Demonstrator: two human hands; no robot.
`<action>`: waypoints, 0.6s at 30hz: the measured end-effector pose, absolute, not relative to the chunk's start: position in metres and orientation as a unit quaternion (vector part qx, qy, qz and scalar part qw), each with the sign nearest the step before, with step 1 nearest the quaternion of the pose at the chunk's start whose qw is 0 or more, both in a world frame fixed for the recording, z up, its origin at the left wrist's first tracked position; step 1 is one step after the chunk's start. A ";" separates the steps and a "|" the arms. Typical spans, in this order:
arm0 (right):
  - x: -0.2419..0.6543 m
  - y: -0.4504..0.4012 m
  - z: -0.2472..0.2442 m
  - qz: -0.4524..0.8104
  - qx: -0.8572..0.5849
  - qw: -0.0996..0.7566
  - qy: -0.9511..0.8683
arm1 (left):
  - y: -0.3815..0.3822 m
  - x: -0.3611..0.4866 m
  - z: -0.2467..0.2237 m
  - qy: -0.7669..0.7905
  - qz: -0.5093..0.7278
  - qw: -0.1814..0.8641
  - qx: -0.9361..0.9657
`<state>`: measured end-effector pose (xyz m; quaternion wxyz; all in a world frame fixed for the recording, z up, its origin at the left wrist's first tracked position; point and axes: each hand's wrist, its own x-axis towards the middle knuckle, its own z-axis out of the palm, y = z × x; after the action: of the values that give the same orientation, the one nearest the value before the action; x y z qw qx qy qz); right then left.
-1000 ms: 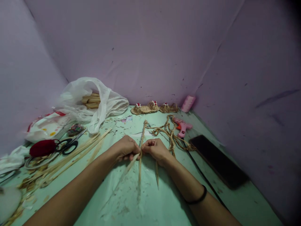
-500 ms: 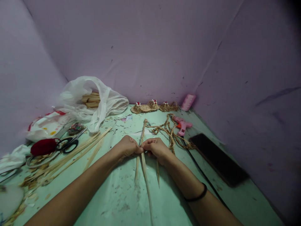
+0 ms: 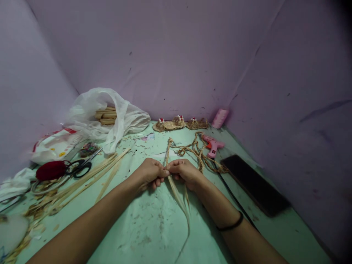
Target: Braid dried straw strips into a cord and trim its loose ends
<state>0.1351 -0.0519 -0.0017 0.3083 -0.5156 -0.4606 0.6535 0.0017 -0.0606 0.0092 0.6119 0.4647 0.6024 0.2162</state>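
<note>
Both hands meet at the lower end of a braid of straw-coloured fibre [image 3: 168,152]. My left hand [image 3: 152,172] pinches it from the left, thumb and forefinger closed, the other fingers curled below. From the right, my right hand [image 3: 185,172] pinches the braid at the same spot, its thumb and fingertips nearly touching the left thumb. Loose fibre strands [image 3: 177,194] hang below the hands toward me and trail over the table. A longer braided rope [image 3: 196,150] joins the braid's far end and lies looped to the right. The exact grip between the fingertips is hidden.
Flat strips [image 3: 90,179], black-handled scissors [image 3: 79,168] and dark red yarn [image 3: 51,171] lie left. Behind them slumps a white plastic bag [image 3: 123,113]. Small woven slippers [image 3: 173,125] line the wall. A pink glue gun [image 3: 213,145] and a black phone [image 3: 254,185] lie right.
The loose strands under my hands have swung to the right. The strand that hung separately at the left no longer shows there. Both hands stay at the braid's end, the left fingers more curled.
</note>
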 end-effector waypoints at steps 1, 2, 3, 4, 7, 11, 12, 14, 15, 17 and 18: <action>0.136 -0.052 -0.002 0.655 -0.511 0.309 -0.464 | -0.060 0.000 0.009 0.607 0.215 0.608 0.465; 0.137 -0.051 -0.003 0.656 -0.507 0.308 -0.466 | -0.059 -0.002 0.008 0.607 0.215 0.606 0.467; 0.137 -0.051 -0.003 0.659 -0.504 0.306 -0.467 | -0.058 -0.004 0.008 0.600 0.214 0.611 0.471; 0.138 -0.051 -0.003 0.663 -0.499 0.304 -0.468 | -0.058 -0.006 0.008 0.588 0.212 0.620 0.474; 0.139 -0.052 -0.004 0.674 -0.482 0.303 -0.471 | -0.056 -0.010 0.010 0.556 0.206 0.649 0.477; 0.139 -0.052 -0.003 0.659 -0.491 0.296 -0.487 | -0.058 -0.008 0.011 0.578 0.213 0.631 0.472; 0.140 -0.052 -0.003 0.656 -0.491 0.295 -0.491 | -0.059 -0.006 0.011 0.579 0.221 0.628 0.470; 0.142 -0.052 -0.001 0.660 -0.484 0.298 -0.492 | -0.060 -0.004 0.011 0.573 0.240 0.630 0.466; 0.142 -0.052 0.001 0.665 -0.479 0.300 -0.488 | -0.061 -0.002 0.011 0.574 0.245 0.630 0.461; 0.143 -0.053 0.002 0.674 -0.480 0.300 -0.474 | -0.061 0.000 0.011 0.585 0.251 0.624 0.454; 0.143 -0.053 0.002 0.677 -0.486 0.299 -0.465 | -0.061 0.001 0.011 0.592 0.254 0.616 0.454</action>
<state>0.1435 -0.0529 0.0023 0.2986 -0.4856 -0.4654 0.6771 0.0010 -0.0608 0.0109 0.6157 0.4539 0.5917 0.2544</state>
